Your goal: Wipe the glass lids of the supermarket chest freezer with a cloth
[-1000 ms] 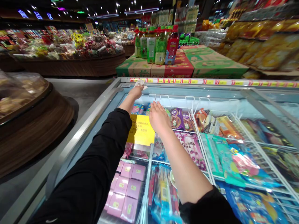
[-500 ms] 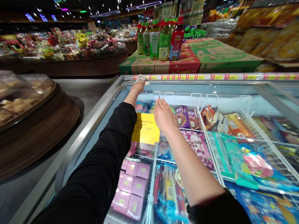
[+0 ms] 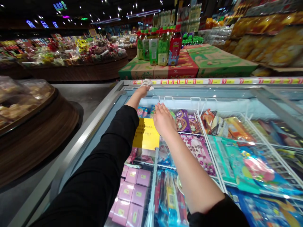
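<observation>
Slightly farther right along the freezer's far rim than half a second ago, the white cloth [image 3: 147, 83] sits bunched under the left hand [image 3: 143, 91], whose fingers are curled onto it over the price strip [image 3: 213, 81]; the exact finger grip is too small to tell. Nearer, the right hand [image 3: 165, 121] lies palm down, fingers straight and side by side, just right of the yellow notice [image 3: 148, 136]; whether it touches the glass cannot be told. Below the arms, the freezer [image 3: 93, 119] holds pink boxes [image 3: 131, 193] at the near left, purple packets [image 3: 182, 121] at the back and teal bags [image 3: 241, 159] farther right. Beyond the rim, bottles [image 3: 163, 47] stand on printed cartons [image 3: 215, 61]; leftward curves a wooden display stand [image 3: 47, 138].
</observation>
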Available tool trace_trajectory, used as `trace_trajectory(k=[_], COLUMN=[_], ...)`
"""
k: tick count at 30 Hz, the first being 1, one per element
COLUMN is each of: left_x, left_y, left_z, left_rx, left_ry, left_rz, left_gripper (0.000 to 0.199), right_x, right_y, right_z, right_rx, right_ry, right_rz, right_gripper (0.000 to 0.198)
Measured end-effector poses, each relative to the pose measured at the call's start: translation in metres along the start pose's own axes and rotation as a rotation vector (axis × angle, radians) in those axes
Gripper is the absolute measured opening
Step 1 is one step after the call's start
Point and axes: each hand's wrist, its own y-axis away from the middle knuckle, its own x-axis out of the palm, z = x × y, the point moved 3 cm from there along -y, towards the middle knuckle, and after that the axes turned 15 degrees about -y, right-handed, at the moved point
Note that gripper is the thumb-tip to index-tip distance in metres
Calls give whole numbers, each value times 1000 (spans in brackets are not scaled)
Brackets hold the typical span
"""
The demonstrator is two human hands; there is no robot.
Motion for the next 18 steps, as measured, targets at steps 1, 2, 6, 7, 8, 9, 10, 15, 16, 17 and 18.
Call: trace_trajectory(k=[1,2,6,7,8,9,10,15,16,17,18], left_x=[0,1,-2,-3,-5,-6,-8,-8,-7,-7,-6], left_y=[-2,-1,19,26,32,37,41,29,25,22,20], left_z=[-4,-7,-13,-13,-15,-16,-19,-40,-44,-47,-48], left_rx=[-15,-34,-13,23,67,107,132,13,-2,-6,-3], left_ry=[-19,-41,-75,-66,-52,-44,-46,-139,-139,-134,-126], left_rz=[25,53,106,106,104,105,108,118,115,115,118], left_gripper=[53,55,60,59,57,56,55,64,66,67,68], right_x=[-1,-1,-2,-2,-2,-2,-1,2,2,3,3], right_y=[0,0,1,0,0,0,0,-2,-2,-2,-3], right_z=[1,2,3,3,3,2,1,-4,-5,-5,-6], right_rx=[1,5,20,22,23,21,19,-11,-14,-15,-15], right_ry=[1,2,-9,-17,-24,-30,-33,-11,-3,5,11], right_rz=[0,1,10,11,11,8,4,-17,-18,-20,-23], right_gripper=[58,58,59,58,58,58,58,59,59,59,59])
